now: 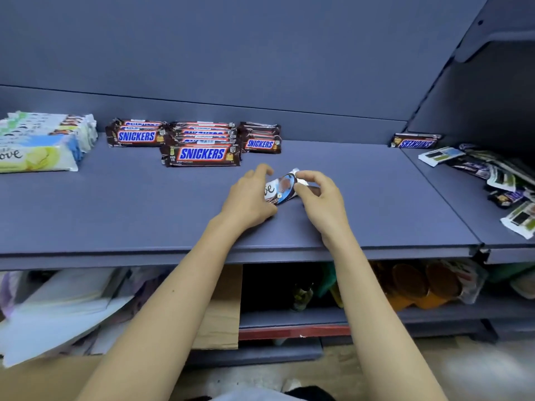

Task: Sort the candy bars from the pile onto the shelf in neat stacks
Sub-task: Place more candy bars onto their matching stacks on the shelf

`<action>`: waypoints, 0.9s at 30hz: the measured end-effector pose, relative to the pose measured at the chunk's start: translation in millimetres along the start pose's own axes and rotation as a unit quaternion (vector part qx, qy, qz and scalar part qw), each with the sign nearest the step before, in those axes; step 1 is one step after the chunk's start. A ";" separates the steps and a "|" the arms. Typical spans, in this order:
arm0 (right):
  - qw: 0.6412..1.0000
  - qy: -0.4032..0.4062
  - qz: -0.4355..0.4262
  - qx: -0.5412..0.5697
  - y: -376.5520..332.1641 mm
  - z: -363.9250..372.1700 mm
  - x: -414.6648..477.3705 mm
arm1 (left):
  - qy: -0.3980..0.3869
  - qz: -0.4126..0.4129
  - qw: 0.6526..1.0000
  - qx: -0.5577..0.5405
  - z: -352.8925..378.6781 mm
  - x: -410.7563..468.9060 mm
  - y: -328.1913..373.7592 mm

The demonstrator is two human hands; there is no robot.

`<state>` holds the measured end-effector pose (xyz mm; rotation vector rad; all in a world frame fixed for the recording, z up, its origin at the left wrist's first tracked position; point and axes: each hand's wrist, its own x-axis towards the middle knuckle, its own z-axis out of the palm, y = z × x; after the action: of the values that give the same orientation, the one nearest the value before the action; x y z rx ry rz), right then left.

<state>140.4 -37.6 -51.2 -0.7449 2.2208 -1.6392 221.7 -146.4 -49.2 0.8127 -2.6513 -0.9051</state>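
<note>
While both bare forearms crossed the lower half of the view, the dark blue shelf [115, 204] took up most of it, its flat board running from the left edge to a seam on the right. At its far left lay a stack of pale Dove packs [43, 143], their white and green wrappers fanned toward the back. Near the middle back stood three stacks of Snickers bars [199, 143], side by side, the centre one reaching nearest the front. On the adjoining board to the right, the loose pile [498, 180] of mixed wrappers lay scattered, well apart from the stacks. The left hand [249, 198] and the right hand [321, 198] met in front of the Snickers stacks, each holding one end of a single Dove bar [280, 189]. The left hand's fingers curled over its left end, and the right pinched the other end between thumb and forefinger. The bar sat low over the board, possibly touching it, though the hands hid its underside. One lone Snickers bar [417, 141] lay with its label upside down against the back wall, just behind the pile.
</note>
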 end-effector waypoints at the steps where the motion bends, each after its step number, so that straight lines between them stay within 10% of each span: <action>1: 1.000 0.014 -0.008 0.000 2.4 1.0 -1.2 | -0.004 0.021 1.000 -0.004 -2.8 -3.6 -0.9; 7: 0.998 0.055 -0.022 0.009 7.2 4.7 -5.2 | 0.018 0.038 0.996 -0.078 -23.0 -27.1 -18.5; 27: 0.966 -0.216 -0.140 0.003 -30.7 120.6 -29.0 | 0.200 -0.004 0.980 -0.019 -87.0 -105.1 -101.9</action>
<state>233.1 -124.8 -62.5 -1.3234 1.8631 -1.4220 384.4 -196.5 -47.4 0.8895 -2.2761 -0.7034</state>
